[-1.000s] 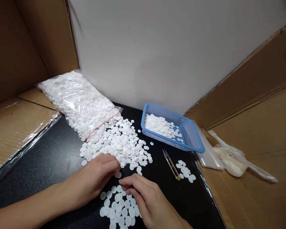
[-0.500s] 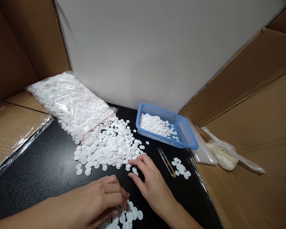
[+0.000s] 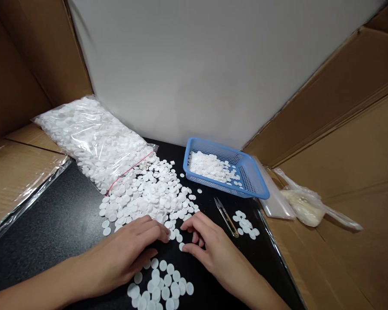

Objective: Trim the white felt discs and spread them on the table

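- Left hand (image 3: 137, 245): grip apart, at the near edge of the heap of flat, round white discs (image 3: 153, 198).
- Right hand (image 3: 210, 247): grip apart, thumb beside one disc (image 3: 181, 246).
- Hazard: narrow gap; a careless sweep could mix heap and near group of discs (image 3: 165, 293) on the black surface (image 3: 61, 206).
- Hazard: right knuckles could nudge the pointed metal snips (image 3: 225, 217).

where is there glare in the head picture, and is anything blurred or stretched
Head view: bright glare streaks across the clear bag, with duller sheen on the black tabletop; head view: cardboard at upper left sits in shade; head view: left hand and right hand show no strong motion blur; head view: wide-angle stretch seems likely, forearms splaying toward the lower corners.
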Demonstrator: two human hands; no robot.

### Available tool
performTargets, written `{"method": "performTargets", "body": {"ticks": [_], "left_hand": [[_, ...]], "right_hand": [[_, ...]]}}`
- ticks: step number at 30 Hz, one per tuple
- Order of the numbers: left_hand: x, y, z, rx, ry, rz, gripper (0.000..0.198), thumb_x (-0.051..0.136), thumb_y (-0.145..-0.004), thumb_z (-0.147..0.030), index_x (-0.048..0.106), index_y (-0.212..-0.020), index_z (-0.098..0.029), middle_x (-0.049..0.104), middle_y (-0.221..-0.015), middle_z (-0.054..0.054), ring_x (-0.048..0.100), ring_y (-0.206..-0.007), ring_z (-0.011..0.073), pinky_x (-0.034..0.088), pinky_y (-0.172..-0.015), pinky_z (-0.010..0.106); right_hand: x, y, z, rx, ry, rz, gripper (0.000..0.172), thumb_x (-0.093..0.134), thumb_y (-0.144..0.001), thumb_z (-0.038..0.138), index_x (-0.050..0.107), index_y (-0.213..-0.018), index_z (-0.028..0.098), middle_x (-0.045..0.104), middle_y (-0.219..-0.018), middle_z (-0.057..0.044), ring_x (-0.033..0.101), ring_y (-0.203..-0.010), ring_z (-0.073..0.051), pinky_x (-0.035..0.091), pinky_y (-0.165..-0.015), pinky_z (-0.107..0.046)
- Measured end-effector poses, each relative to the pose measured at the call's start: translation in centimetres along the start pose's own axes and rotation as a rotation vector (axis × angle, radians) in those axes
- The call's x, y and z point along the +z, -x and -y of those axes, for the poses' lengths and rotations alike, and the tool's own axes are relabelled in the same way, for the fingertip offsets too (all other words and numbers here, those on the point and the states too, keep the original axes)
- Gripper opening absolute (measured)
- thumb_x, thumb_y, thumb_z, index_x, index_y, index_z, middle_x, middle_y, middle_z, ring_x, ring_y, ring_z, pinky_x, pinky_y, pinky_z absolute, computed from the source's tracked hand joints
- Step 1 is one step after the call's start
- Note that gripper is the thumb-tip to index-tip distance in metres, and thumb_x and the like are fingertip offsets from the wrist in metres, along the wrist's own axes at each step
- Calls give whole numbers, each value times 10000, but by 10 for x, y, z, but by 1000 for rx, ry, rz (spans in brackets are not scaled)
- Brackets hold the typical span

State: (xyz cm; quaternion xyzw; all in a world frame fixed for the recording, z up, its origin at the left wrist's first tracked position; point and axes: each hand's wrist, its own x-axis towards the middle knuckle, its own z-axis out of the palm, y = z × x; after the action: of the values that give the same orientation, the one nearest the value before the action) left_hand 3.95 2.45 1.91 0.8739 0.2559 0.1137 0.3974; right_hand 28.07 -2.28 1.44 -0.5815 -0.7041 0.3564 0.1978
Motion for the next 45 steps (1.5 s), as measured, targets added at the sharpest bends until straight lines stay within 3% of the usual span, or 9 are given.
{"method": "performTargets", "body": {"ticks": [4,7,13,22,31,35,39,45], "left_hand": [[2,-4,-4,72,-83,51,413,444,-966,-43,517,-1298,-277,619,-1297,45,555,-1125,224,465,-944,329],[2,-4,-3,79,-92,27,396,430,-982,-57,523,-1300,-273,633,-1238,45,556,-1114,219,461,-939,322],[1,-1,3,19,-97,-51,397,439,-961,-46,549,-1253,-291,611,-1026,27,590,-955,196,462,-802,280],[10,-2,8,-94,-33,-106,384,494,-918,-20,554,-1183,-290,599,-1126,21,596,-1025,189,466,-863,284],[14,-7,10,93,-281,-157,251,465,-937,-34,593,-1043,-222,655,-874,20,576,-797,201,417,-670,282],[11,-2,10,97,-283,-169,273,428,-964,-51,578,-1110,-226,631,-886,17,581,-775,179,417,-673,268],[6,3,11,60,-224,-175,315,433,-961,-60,569,-1162,-262,612,-888,1,592,-774,158,424,-679,243],[-2,4,8,-42,-152,-147,356,444,-922,-56,602,-1156,-272,634,-951,15,619,-837,164,462,-733,245]], "right_hand": [[-8,1,0,28,39,20,218,568,-887,9,582,-916,225,582,-920,4,580,-781,-149,446,-680,-250],[-8,1,0,36,48,11,225,544,-897,3,583,-909,224,590,-921,1,596,-825,-161,448,-708,-259],[1,-2,3,8,35,1,180,610,-900,35,613,-917,214,598,-938,-9,605,-839,-165,459,-719,-259],[13,-3,5,-72,135,-49,158,652,-897,80,571,-830,198,582,-864,-5,593,-772,-169,446,-648,-264],[27,-4,3,-260,141,-110,186,729,-825,46,624,-881,189,588,-907,-26,594,-843,-191,483,-711,-290],[34,-5,4,-300,85,-93,212,795,-786,80,643,-883,192,590,-894,-18,594,-858,-191,484,-725,-286],[20,-4,3,-230,26,-52,140,709,-866,75,656,-881,204,595,-892,-11,609,-872,-178,486,-747,-272],[-4,-2,-1,-59,90,-27,182,585,-926,46,652,-876,208,626,-914,-10,615,-876,-181,478,-743,-283]]}}
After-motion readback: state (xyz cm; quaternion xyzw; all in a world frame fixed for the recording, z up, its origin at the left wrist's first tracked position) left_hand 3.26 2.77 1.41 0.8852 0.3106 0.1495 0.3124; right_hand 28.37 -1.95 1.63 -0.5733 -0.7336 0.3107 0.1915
